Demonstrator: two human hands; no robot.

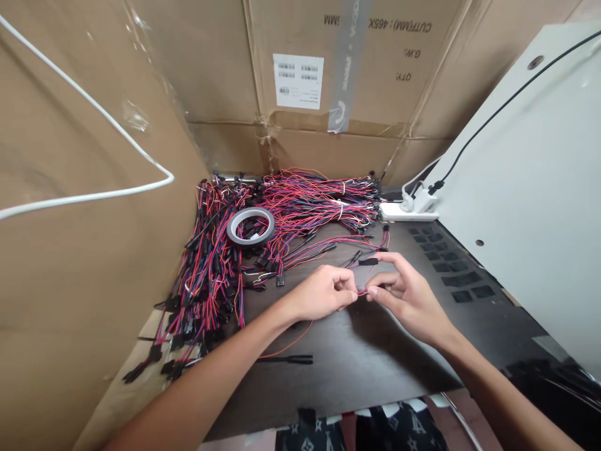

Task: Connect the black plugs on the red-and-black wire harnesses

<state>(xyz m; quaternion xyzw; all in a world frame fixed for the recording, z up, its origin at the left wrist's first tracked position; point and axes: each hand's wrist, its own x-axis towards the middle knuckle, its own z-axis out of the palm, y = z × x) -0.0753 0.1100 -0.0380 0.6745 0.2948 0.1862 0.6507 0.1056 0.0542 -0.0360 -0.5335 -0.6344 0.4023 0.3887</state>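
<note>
Both hands meet over the dark tabletop, pinching a short stretch of thin red wire (361, 292) between them. My left hand (328, 291) is closed, its thumb and fingertips on the wire's left side. Thumb and a fingertip of my right hand (404, 294) grip the same wire close by, while the index finger reaches out above. At that fingertip is a small black strip (369, 262), which looks like tape. An orange wire (295, 338) trails below my left forearm, near a black cylindrical connector (299, 359) on the table. The fingers hide most of the held wire.
Bundles of red and blue wire harnesses (319, 197) fill the back and left. A roll of grey tape (250, 227) lies on them. Several black tape pieces (462, 279) stick to the table at right, near a white power strip (408, 212). Cardboard (225, 75) walls the back and left.
</note>
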